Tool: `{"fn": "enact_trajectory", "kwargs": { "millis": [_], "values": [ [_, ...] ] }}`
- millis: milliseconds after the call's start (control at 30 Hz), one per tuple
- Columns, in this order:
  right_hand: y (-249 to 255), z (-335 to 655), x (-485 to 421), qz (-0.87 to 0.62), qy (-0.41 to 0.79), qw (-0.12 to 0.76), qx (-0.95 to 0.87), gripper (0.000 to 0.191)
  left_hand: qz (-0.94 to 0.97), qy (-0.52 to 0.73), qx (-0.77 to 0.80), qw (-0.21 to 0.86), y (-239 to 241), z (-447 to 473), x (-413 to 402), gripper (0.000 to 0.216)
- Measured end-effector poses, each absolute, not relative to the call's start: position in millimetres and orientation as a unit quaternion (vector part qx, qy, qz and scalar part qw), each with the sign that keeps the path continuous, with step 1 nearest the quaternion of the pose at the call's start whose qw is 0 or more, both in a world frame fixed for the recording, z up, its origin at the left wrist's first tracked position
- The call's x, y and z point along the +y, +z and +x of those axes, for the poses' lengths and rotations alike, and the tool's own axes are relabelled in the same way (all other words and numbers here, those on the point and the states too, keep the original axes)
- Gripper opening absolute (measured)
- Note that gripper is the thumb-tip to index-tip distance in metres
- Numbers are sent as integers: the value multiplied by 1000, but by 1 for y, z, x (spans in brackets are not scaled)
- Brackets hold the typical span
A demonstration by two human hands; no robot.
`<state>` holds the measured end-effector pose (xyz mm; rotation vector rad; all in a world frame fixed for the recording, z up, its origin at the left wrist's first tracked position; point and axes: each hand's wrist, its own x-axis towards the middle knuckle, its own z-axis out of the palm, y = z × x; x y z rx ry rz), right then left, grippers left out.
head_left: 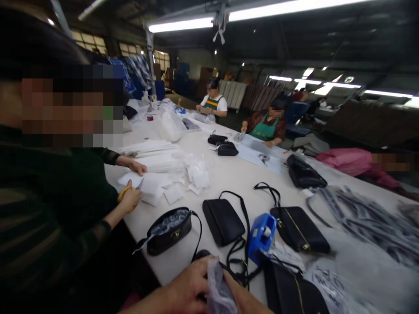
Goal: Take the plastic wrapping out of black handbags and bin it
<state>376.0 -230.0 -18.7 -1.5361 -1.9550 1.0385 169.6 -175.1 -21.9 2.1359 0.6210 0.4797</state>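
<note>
At the bottom edge my left hand (186, 285) and my right hand (244, 296) together hold a crumpled clear plastic bag (218, 290), fingers closed on it from both sides. A black bag (203, 255) lies partly hidden just under my left hand. Right above my hands stands a blue tape dispenser (261, 235) among black straps. Three small black shoulder bags lie beyond it: one stuffed with plastic (168, 231), one flat in the middle (223, 221), one with a gold zip (299, 229).
A person in a dark top sits close on my left, cutting white sheets (153, 183) with yellow-handled scissors (126, 191). Two more people sit at the far side of the long white table (229, 174). More black bags (304, 174) and a heap of printed plastic bags (366, 222) lie to the right.
</note>
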Motion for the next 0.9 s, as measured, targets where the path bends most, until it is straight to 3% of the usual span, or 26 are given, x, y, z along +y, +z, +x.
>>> {"fn": "enact_trajectory", "kwargs": {
  "millis": [133,300,433,600,733,900],
  "values": [
    [-27,374,-246,-547,442,215,-678,61,796,166,322,485,-29,168,-190,40],
    [-34,386,-250,-558,468,194,-657,65,753,156,495,404,-14,178,-186,24],
    [-49,400,-254,-555,487,204,-642,60,731,-25,544,411,3,194,-180,30],
    [-57,406,-262,-522,491,180,-674,61,812,-197,432,339,12,199,-171,26],
    [-52,397,-261,-544,462,151,-684,64,844,-90,366,381,4,190,-175,17],
    [-40,378,-249,-556,432,79,-706,71,752,53,347,558,-2,174,-181,18]
  ]
}}
